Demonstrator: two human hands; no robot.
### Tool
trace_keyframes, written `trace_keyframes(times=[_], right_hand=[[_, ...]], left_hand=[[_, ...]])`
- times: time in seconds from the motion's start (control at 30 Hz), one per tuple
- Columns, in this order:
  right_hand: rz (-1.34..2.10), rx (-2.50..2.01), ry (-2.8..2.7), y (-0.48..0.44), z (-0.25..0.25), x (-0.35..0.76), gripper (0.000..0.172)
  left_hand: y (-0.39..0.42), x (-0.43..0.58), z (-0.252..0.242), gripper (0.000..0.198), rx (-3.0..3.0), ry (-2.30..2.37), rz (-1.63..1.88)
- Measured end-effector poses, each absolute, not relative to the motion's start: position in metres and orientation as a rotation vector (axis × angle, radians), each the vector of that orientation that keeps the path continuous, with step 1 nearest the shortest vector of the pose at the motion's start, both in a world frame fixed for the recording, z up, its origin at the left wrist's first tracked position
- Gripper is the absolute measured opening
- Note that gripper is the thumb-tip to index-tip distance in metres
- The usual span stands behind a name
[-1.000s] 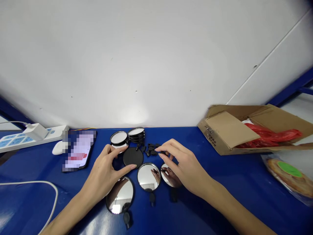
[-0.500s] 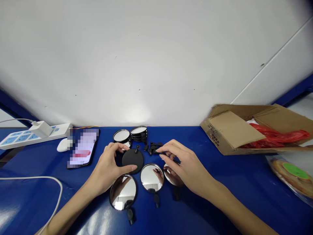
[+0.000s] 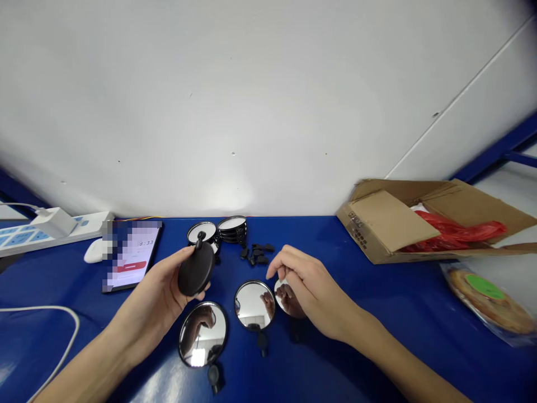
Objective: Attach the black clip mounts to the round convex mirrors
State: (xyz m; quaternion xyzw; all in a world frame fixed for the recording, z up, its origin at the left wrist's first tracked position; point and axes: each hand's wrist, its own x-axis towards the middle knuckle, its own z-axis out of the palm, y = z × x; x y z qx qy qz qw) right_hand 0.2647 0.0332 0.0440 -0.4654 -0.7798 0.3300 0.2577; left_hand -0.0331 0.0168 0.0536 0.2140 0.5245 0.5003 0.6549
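My left hand (image 3: 157, 296) is shut on a round mirror (image 3: 196, 268), lifted off the table with its black back and short stem showing. My right hand (image 3: 312, 288) hangs with loosely curled fingers just over a partly covered round mirror (image 3: 285, 296), holding nothing visible. Two more round mirrors lie face up in front: one (image 3: 254, 305) between my hands, another (image 3: 203, 334) below my left hand. Behind them are a stack of mirrors (image 3: 232, 228), a single mirror (image 3: 202, 232), and a small pile of black plastic parts (image 3: 255, 253).
The blue table (image 3: 369, 330) has a pixelated phone (image 3: 132, 256), white mouse (image 3: 94, 251), power strip (image 3: 54, 226) and white cable (image 3: 54, 330) at left. An open cardboard box (image 3: 423, 221) holds a red plastic bag at right. A plastic-wrapped round item (image 3: 486, 296) lies beyond it.
My left hand has lifted the black-backed mirror off the table and tilted it up. My right hand has moved slightly back from the small black parts.
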Motion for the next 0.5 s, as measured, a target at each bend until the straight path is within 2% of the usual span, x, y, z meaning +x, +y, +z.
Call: trace_keyframes(times=[0.13, 0.2, 0.23, 0.3, 0.37, 0.43, 0.5], right_hand=[[0.784, -1.215, -2.312, 0.027, 0.048, 0.258, 0.026], [0.723, -1.19, -2.439, 0.023, 0.049, 0.255, 0.025], [0.705, -1.187, -2.487, 0.022, 0.049, 0.254, 0.036], [0.67, -1.196, -2.545, 0.018, 0.046, 0.252, 0.069], [0.617, -1.207, -2.572, 0.016, 0.041, 0.251, 0.095], [0.568, -1.22, -2.587, 0.015, 0.037, 0.252, 0.106], [0.55, -1.241, -2.6, 0.015, 0.035, 0.252, 0.107]], left_hand=[[0.01, -0.038, 0.056, 0.049, 0.558, 1.134, 0.865], [0.004, -0.041, 0.056, 0.053, 0.728, 1.201, 0.686], [0.001, -0.043, 0.057, 0.05, 0.831, 1.246, 0.597], [-0.005, -0.044, 0.059, 0.041, 1.049, 1.275, 0.434], [-0.009, -0.042, 0.06, 0.041, 1.218, 1.211, 0.287], [-0.009, -0.038, 0.061, 0.045, 1.3, 1.151, 0.217], [-0.008, -0.035, 0.059, 0.048, 1.339, 1.133, 0.222]])
